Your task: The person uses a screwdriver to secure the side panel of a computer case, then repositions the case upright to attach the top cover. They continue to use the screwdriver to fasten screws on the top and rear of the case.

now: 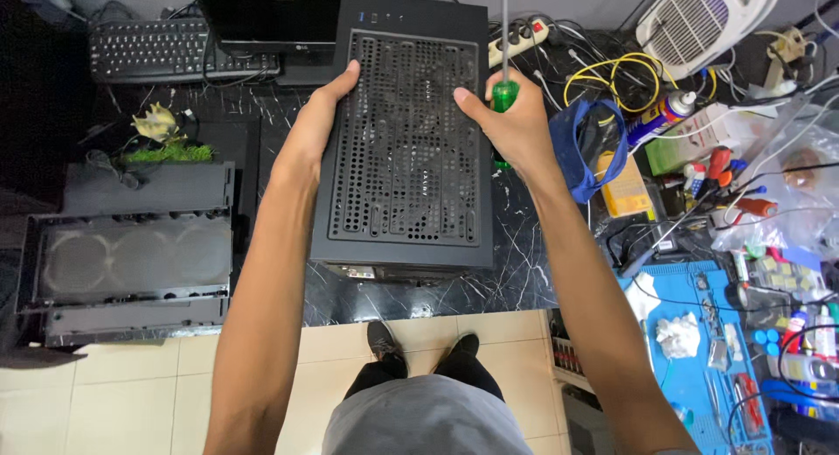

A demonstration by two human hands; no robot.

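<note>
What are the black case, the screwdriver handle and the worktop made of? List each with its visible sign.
Black computer case: probably painted sheet metal, matt, punched with regular vent holes.
Screwdriver handle in the right hand: likely translucent green plastic, glossy.
Worktop: dark marble or a marble-look surface, white veins, slight sheen.

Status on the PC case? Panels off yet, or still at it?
Done: one fan panel already lies apart, left of the black computer case. In hand: the left hand and right hand grip the case's sides, the right also holding a green-handled screwdriver. Left: the perforated top panel is still on the case; interior not visible.
</note>
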